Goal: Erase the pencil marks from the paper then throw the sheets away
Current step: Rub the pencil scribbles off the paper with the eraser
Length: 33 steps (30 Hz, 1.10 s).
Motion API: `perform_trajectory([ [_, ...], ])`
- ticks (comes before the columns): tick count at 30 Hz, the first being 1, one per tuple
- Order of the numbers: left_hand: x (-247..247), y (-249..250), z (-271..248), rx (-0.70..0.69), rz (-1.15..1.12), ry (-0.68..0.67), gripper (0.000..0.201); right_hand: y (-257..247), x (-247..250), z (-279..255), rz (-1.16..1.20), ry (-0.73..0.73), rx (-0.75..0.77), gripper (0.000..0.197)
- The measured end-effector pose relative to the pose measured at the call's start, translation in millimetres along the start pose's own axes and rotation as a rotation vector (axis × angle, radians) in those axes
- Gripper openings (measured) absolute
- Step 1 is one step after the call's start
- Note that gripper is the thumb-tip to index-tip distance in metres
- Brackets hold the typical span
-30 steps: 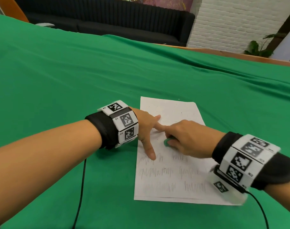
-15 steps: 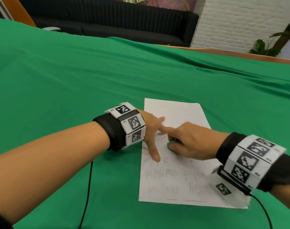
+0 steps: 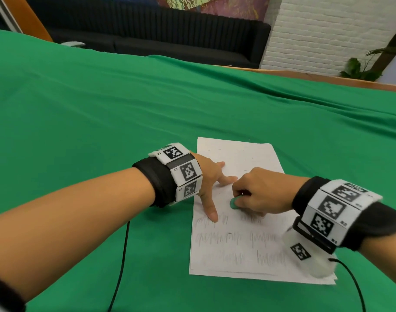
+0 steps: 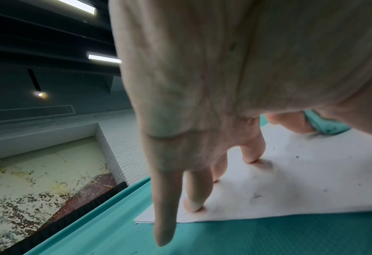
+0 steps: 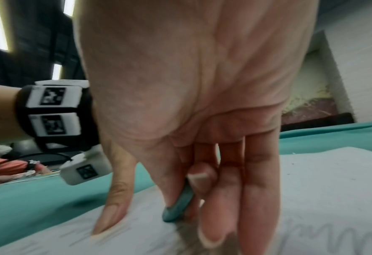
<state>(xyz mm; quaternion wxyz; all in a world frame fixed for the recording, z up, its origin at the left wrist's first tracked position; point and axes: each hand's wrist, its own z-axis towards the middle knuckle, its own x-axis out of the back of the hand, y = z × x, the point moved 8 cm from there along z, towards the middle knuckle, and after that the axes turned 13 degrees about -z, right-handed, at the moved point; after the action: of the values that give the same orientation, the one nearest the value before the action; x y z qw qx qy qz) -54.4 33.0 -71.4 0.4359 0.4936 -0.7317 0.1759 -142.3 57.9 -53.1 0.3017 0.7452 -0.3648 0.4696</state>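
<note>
Only wrist-view: eraser (image 5: 176,205) edge on paper (image 5: 311,172).

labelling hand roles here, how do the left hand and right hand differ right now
The left hand is spread, fingers straight, pressing the paper flat; the right hand is curled, pinching a green eraser. The left holds nothing; the right's eraser touches the sheet. Both wear marker wristbands and work over the same paper.
</note>
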Motion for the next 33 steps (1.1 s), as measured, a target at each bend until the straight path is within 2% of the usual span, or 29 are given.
perform_trajectory([
  [3, 0.8, 2.2, -0.7, 0.001, 0.023, 0.012, 0.113, 12.5, 8.3, 6.5, -0.026, 0.042, -0.078, 0.031],
  [5, 0.4, 0.8, -0.5, 0.002, 0.02, 0.015, 0.113, 10.4, 8.4, 4.7, -0.023, 0.045, -0.064, 0.031],
  [8, -1.9, -1.9, 0.0, 0.0, -0.004, 0.009, 0.115, -0.5, -2.3, -3.8, 0.026, -0.056, 0.009, 0.028],
  [10, -1.0, -1.2, -1.1, 0.002, 0.001, 0.01, 0.115, 2.3, -3.6, -3.4, 0.027, -0.088, 0.001, 0.029],
  [14, 1.4, 2.5, -3.8, 0.007, 0.032, 0.017, 0.112, 17.2, 8.7, 2.4, -0.045, 0.013, -0.084, 0.031],
  [19, -1.5, 0.7, -3.6, 0.009, 0.022, -0.006, 0.114, 8.2, -5.5, -5.6, 0.049, -0.1, -0.002, 0.031],
  [23, -1.5, 2.0, -2.9, 0.015, 0.041, -0.001, 0.114, 22.5, 1.6, -0.3, 0.032, -0.023, -0.096, 0.032],
  [28, -2.2, 1.8, -2.9, 0.018, 0.038, -0.017, 0.116, 8.7, -15.0, -7.7, 0.14, -0.165, -0.018, 0.031],
  [31, -2.2, 1.8, -3.5, 0.016, 0.04, -0.013, 0.115, 28.0, -6.0, -1.9, 0.082, -0.09, -0.119, 0.031],
  [33, -2.3, 1.6, -4.0, 0.02, 0.044, -0.016, 0.115, 29.0, -3.7, -2.7, 0.056, -0.057, -0.117, 0.031],
])
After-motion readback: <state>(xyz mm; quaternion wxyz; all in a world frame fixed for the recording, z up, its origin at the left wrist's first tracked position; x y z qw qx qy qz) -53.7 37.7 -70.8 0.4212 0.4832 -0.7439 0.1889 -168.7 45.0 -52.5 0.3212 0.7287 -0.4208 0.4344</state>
